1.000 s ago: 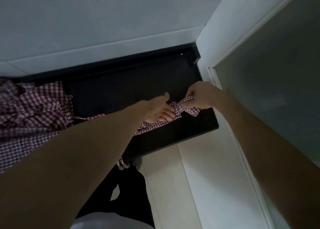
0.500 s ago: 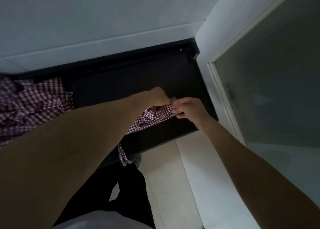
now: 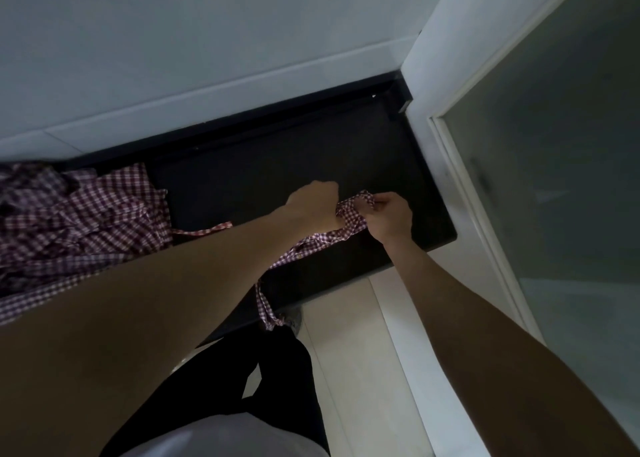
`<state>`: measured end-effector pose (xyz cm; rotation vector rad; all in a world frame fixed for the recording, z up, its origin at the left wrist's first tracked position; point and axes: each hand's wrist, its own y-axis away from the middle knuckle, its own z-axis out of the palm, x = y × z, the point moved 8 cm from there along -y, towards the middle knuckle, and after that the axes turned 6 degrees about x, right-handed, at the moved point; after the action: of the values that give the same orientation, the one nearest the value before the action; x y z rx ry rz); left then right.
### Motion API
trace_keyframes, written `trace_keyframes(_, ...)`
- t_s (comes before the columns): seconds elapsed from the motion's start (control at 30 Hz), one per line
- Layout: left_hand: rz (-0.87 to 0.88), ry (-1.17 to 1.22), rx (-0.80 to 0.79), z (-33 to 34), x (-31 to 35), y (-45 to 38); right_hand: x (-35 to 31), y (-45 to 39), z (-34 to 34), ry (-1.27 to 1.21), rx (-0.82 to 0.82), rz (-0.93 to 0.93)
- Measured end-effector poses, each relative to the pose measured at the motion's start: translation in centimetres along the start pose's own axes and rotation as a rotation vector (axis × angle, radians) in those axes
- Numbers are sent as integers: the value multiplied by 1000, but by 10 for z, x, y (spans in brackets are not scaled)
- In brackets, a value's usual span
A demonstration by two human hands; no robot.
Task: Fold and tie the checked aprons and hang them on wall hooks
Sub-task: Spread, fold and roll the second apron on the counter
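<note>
Tying step under way: left hand [image 3: 313,207] and right hand [image 3: 391,216] both grip checked apron strap [image 3: 349,214] above dark counter [image 3: 242,179]; next, cinch knot.

A dark counter [image 3: 277,166] meets a pale wall [image 3: 207,41] — frosted glass door [image 3: 554,145] right, light floor tiles [image 3: 363,352] below.

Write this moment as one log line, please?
step: tying apron strap | left hand: grips checked strap | right hand: pinches same strap | surface: dark counter | other aprons: heaped left
</note>
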<state>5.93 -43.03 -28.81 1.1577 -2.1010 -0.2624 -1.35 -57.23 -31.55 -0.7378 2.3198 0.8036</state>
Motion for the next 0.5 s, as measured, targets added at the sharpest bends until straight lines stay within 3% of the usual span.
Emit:
trace_keyframes(0.27,-151,-110,20,-4,-32,21,4,0,5,64,48,24)
trace_keyframes(0.4,-170,-26,134,-1,-35,33,9,-3,10,90,89,23)
trace_keyframes(0.5,-87,100,291,-12,-22,39,13,-5,17,139,99,-2)
